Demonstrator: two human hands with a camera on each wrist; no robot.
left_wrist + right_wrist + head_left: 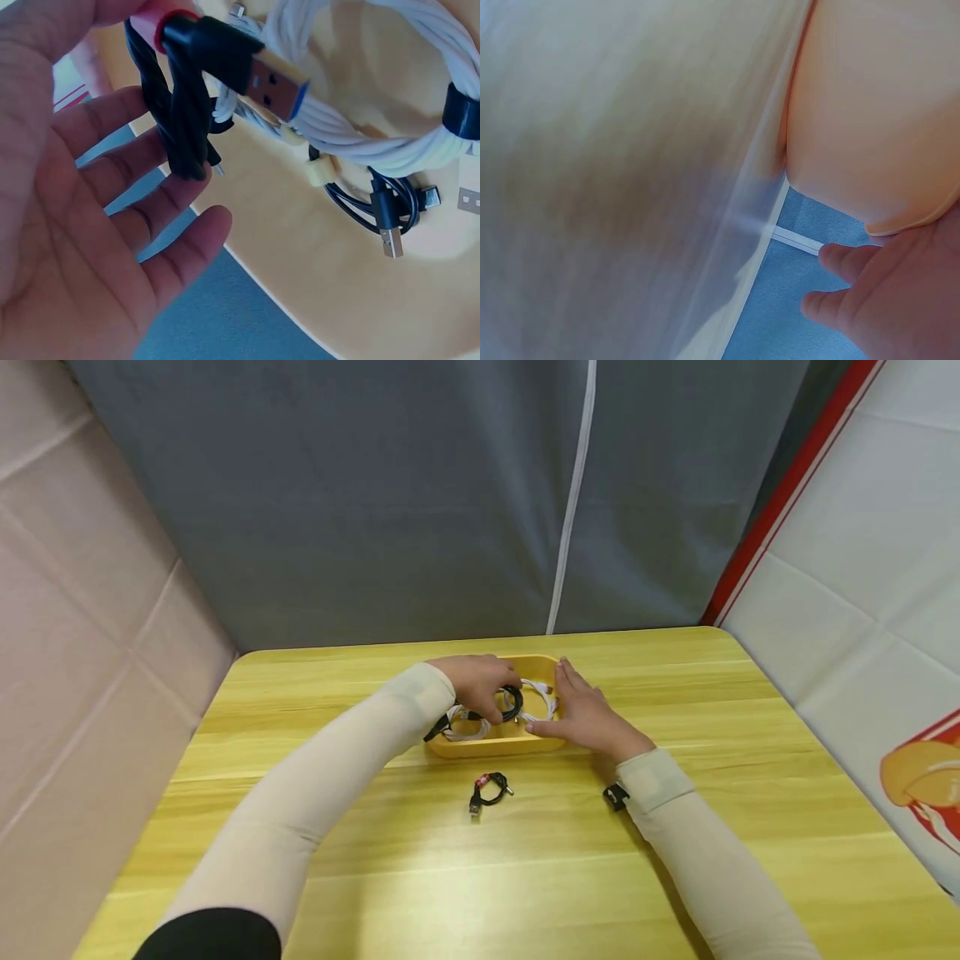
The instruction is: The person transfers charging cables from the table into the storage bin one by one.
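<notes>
Over the yellow tray (pixel 495 745) near the tabletop's far edge, left hand (pixel 480 681) pinches a black cable (pixel 184 120); right hand (pixel 581 714) lies flat, steadying the tray; that loose pinch could drop it.

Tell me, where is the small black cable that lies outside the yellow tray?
In the head view the small black cable lies alone on the table, just in front of the yellow tray, between both forearms.

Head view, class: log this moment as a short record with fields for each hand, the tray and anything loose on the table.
left hand: holds a coiled black cable over the tray
right hand: fingers straight, resting against the tray's right side
tray: yellow, holds white cable coils and another black cable
loose on table: small black cable
</notes>
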